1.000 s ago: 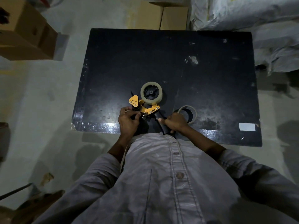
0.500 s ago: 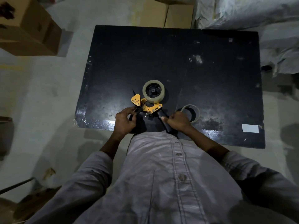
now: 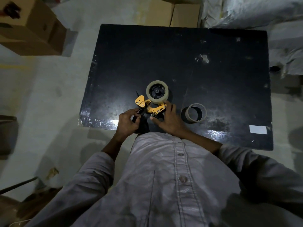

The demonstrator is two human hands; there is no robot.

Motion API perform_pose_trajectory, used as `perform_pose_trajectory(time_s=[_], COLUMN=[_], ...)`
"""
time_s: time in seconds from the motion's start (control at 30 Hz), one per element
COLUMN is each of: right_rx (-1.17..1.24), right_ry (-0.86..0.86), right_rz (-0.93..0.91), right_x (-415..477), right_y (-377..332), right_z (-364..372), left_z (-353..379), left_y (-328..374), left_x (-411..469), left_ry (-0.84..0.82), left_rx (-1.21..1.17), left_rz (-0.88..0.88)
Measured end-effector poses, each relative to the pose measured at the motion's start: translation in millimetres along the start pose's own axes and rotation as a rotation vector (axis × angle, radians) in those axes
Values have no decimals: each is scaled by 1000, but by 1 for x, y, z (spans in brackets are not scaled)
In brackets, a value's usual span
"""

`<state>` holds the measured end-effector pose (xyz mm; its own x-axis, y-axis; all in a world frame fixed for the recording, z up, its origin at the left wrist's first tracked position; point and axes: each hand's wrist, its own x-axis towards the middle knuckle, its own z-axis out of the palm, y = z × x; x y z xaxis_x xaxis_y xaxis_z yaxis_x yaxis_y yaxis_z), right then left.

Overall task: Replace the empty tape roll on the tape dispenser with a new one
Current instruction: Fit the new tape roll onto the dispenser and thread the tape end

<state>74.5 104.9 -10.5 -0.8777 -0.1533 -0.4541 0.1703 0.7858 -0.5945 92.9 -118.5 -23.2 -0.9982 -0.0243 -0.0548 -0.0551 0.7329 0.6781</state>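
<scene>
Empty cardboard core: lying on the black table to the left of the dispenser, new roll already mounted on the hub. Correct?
Not quite. The head view shows the empty cardboard core on the black table to the right of the dispenser, beside the right hand, not to the left. The rest holds: the new roll sits on the hub.

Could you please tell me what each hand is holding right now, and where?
Left hand pinches the tape dispenser at its front end; right hand lies open by its frame, holding nothing.
</scene>
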Motion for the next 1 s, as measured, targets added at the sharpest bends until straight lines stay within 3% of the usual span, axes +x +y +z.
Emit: perform_pose_trajectory(time_s=[0.2, 0.83, 0.93, 1.0], right_rx=[37, 100, 359, 580], right_ry=[42, 32, -104, -232], right_rz=[7, 278, 257, 274], right_x=[1, 15, 17, 15], right_y=[2, -7, 5, 15], right_z=[5, -1, -6, -8], left_z=[-2, 0, 5, 8], left_y=[-1, 1, 4, 5], left_x=[-2, -9, -10, -7], left_ry=[-3, -18, 11, 39], left_rx=[-14, 16, -13, -165], left_rz=[-9, -29, -170, -409])
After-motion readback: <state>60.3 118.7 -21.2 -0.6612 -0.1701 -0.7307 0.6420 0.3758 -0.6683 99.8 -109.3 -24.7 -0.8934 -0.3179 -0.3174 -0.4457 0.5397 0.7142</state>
